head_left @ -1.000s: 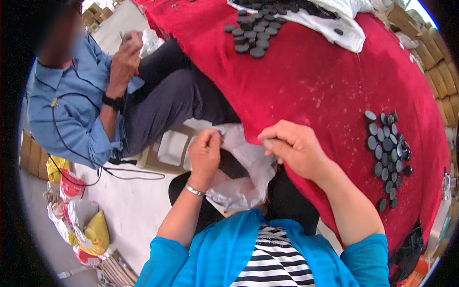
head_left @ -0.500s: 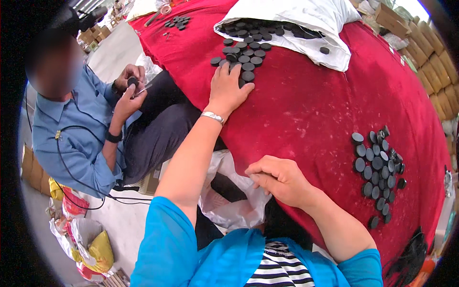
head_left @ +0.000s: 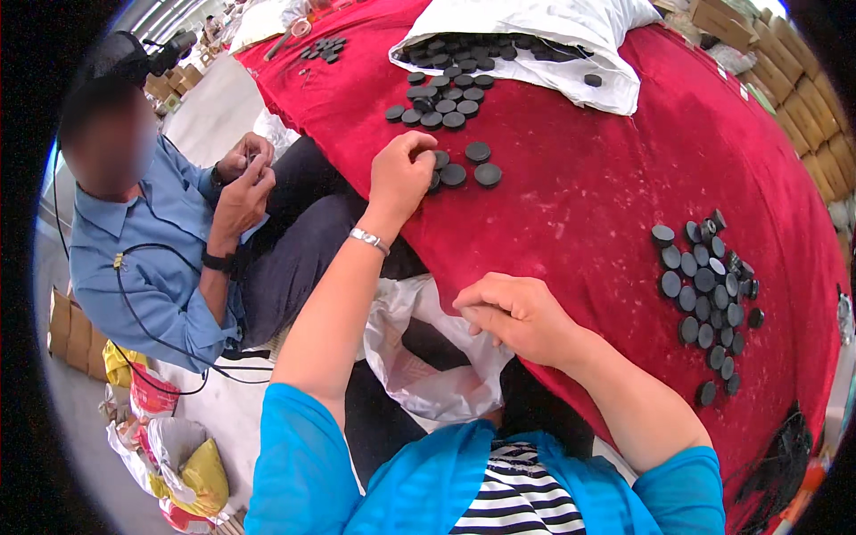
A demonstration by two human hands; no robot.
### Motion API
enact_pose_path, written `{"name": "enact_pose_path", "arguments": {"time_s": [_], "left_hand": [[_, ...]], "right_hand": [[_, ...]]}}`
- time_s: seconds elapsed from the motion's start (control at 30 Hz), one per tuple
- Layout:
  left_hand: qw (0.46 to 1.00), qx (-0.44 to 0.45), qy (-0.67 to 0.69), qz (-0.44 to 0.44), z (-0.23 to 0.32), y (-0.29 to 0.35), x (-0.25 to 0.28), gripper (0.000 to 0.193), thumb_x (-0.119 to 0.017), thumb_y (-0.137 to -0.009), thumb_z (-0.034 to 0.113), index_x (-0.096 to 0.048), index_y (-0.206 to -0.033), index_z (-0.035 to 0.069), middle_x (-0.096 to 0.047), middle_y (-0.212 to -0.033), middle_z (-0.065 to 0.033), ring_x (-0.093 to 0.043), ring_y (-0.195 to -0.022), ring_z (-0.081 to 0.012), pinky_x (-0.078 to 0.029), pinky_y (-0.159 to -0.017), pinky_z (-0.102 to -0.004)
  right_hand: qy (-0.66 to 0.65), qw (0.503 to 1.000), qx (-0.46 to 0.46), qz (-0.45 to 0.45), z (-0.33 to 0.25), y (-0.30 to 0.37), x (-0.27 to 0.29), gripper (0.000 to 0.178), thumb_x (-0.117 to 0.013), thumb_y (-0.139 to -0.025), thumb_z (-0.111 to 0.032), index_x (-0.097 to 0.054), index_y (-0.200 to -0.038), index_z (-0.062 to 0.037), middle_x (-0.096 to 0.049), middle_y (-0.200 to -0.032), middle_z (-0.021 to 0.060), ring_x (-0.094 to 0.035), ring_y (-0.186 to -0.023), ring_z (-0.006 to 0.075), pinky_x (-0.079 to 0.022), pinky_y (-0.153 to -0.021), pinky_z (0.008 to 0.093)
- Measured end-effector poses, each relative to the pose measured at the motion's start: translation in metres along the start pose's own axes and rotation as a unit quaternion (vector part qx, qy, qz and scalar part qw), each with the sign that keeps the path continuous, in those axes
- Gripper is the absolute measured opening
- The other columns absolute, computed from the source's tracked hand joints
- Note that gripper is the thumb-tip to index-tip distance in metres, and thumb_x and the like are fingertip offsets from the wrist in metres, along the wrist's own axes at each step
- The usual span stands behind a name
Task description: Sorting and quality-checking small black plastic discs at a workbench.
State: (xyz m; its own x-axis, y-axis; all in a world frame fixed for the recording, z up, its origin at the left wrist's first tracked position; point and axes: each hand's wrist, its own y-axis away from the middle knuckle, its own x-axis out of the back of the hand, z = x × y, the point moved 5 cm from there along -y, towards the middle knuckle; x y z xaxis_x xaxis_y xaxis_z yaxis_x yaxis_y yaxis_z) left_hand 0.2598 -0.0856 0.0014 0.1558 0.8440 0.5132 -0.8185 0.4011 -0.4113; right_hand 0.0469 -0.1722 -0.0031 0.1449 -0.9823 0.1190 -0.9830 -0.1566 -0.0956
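My left hand (head_left: 404, 176) rests on the red-covered table, its fingers curled down beside a small group of round black cap-like discs (head_left: 453, 175). Two of those discs are partly hidden by the fingers, and whether one is gripped is unclear. Just beyond lies a denser cluster of the same discs (head_left: 454, 107). More fill the mouth of a white sack (head_left: 615, 76). My right hand (head_left: 517, 314) hovers at the near table edge, thumb and fingers pressed together; anything between them is too small to make out.
Several black discs (head_left: 704, 294) lie in a pile on the right of the red cloth (head_left: 571, 214). An open white plastic bag (head_left: 437, 392) hangs below the near edge. At left sits a co-worker in a blue shirt (head_left: 147, 259), hands together. Cartons (head_left: 802, 98) are stacked far right.
My left hand has drawn back toward me, and a few discs now lie apart from the cluster, nearer to me. The right hand has barely moved. The co-worker's hands have closed together.
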Motion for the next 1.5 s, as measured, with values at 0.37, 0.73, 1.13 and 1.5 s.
{"name": "enact_pose_path", "arguments": {"time_s": [0.37,0.73,1.13,1.5], "left_hand": [[0.914,0.010,-0.406,0.003,-0.025,-0.105,-0.022,0.032,-0.062,-0.079,0.025,-0.059,-0.101,0.001,-0.063,-0.092,-0.0194,-0.061,-0.096,-0.0360,-0.050,-0.082,-0.0452],[0.990,-0.131,0.019,0.043,0.059,-0.023,-0.022,0.045,-0.075,-0.075,0.012,-0.056,-0.115,0.002,-0.063,-0.088,-0.0088,-0.063,-0.078,-0.0175,-0.051,-0.069,-0.0307],[0.840,0.064,0.517,-0.149,0.092,0.039,-0.053,0.025,-0.056,-0.093,0.013,-0.054,-0.114,0.000,-0.063,-0.095,-0.0109,-0.066,-0.087,-0.0196,-0.056,-0.072,-0.0282],[0.770,0.272,0.459,-0.350,0.091,0.052,-0.112,0.023,-0.057,-0.091,0.005,-0.056,-0.113,-0.001,-0.062,-0.107,-0.0107,-0.064,-0.097,-0.0220,-0.057,-0.085,-0.0373]], "right_hand": [[0.039,0.999,0.023,-0.026,0.002,0.000,0.001,0.018,-0.055,-0.087,-0.004,-0.064,-0.103,-0.0005,-0.061,-0.090,0.0078,-0.063,-0.075,0.0128,-0.052,-0.059,0.0257],[0.048,0.997,0.058,-0.006,0.006,0.000,0.005,0.018,-0.056,-0.085,-0.006,-0.063,-0.101,-0.0016,-0.060,-0.085,0.0087,-0.062,-0.069,0.0157,-0.049,-0.057,0.0278],[0.089,0.990,0.109,0.013,0.002,0.000,0.001,0.016,-0.054,-0.085,-0.010,-0.062,-0.095,0.0000,-0.062,-0.087,0.0147,-0.062,-0.081,0.0293,-0.049,-0.072,0.0375],[0.009,0.998,0.039,0.040,0.004,-0.003,0.003,0.016,-0.055,-0.082,-0.011,-0.061,-0.089,0.0017,-0.063,-0.082,0.0215,-0.063,-0.079,0.0366,-0.050,-0.072,0.0417]]}}
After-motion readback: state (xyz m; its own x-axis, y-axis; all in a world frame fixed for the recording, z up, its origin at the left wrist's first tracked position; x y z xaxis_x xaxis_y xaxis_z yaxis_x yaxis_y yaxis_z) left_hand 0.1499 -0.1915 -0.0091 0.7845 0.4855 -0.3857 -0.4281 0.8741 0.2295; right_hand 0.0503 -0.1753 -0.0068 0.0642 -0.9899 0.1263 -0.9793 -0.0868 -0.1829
